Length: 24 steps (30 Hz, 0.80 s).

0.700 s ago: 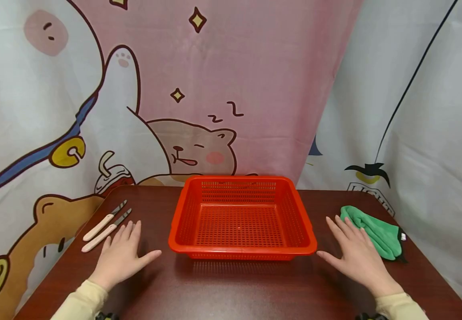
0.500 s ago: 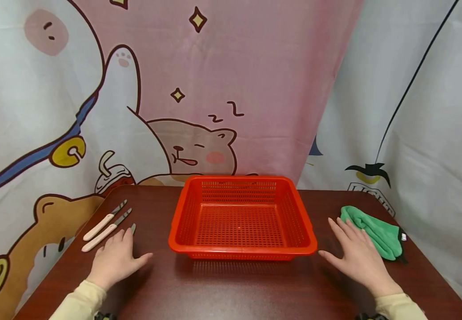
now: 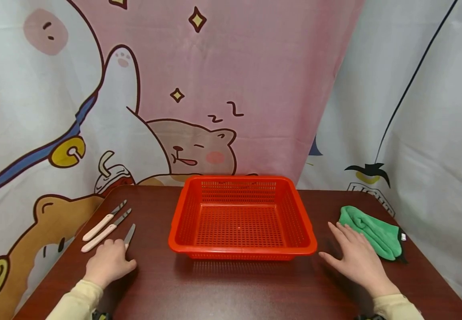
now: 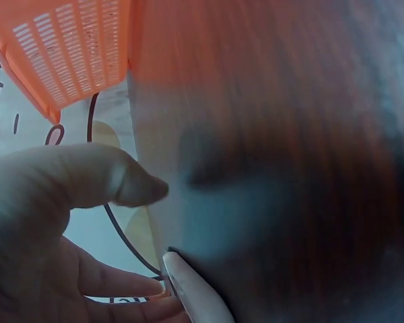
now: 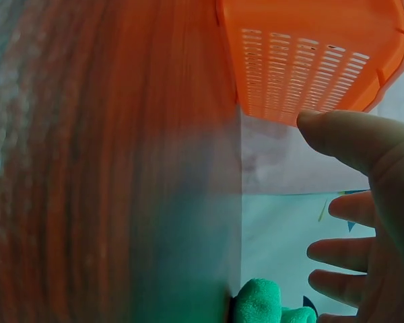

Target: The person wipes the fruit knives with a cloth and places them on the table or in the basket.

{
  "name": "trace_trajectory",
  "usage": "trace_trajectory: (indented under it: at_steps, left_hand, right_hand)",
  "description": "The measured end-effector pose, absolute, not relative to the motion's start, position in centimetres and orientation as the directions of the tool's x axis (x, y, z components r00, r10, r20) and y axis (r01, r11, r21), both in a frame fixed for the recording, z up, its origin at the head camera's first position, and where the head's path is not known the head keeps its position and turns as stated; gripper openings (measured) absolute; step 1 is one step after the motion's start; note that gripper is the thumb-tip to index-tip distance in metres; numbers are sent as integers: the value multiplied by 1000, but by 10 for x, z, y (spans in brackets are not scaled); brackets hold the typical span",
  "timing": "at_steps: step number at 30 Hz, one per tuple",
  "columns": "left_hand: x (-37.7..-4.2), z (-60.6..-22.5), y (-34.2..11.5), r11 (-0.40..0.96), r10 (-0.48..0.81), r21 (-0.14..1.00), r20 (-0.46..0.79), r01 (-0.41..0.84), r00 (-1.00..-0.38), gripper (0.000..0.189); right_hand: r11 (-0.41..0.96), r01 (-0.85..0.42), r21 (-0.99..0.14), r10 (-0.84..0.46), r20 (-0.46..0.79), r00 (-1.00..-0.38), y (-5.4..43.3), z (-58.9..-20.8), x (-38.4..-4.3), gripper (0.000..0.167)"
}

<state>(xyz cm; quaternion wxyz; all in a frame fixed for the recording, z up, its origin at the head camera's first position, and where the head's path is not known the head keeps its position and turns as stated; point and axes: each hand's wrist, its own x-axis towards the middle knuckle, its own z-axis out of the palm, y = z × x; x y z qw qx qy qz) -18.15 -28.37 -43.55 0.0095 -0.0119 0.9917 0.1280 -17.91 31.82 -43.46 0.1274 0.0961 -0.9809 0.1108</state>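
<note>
My left hand (image 3: 108,263) is over the nearest of the small knives (image 3: 130,232), whose blade shows beyond the fingers while its handle is covered in the head view. In the left wrist view, that knife's pale handle (image 4: 198,293) lies beside the fingertips (image 4: 145,288), with the thumb spread apart from it. Whether the fingers touch the handle I cannot tell. Two more knives with pale handles (image 3: 98,227) (image 3: 102,238) lie to the left. My right hand (image 3: 356,261) hovers low, fingers extended, beside a folded green cloth (image 3: 375,231), holding nothing.
Between the hands, a red perforated plastic basket (image 3: 176,222) stands on the dark brown table (image 3: 239,293), with nothing in it. Behind the table hangs a printed curtain (image 3: 263,89) with cartoon animals.
The left hand has drawn back toward the body and bent its fingers downward, uncovering the nearest knife's blade. The right hand has stayed almost in place.
</note>
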Motion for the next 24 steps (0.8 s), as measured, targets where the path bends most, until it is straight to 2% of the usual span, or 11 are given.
trace_trajectory:
  at_steps: [16,24]
  left_hand:
    - [-189,-440,-294,953,-77,285,-97,-102,-992,24]
    - [-190,-444,-296,951,-40,304,-80,-63,-996,22]
  right_hand:
    - [956,-227,-184,-164,305,-938,331,-440,-184,84]
    - [955,-228,-189,-154,339,-928,339,-437,-189,82]
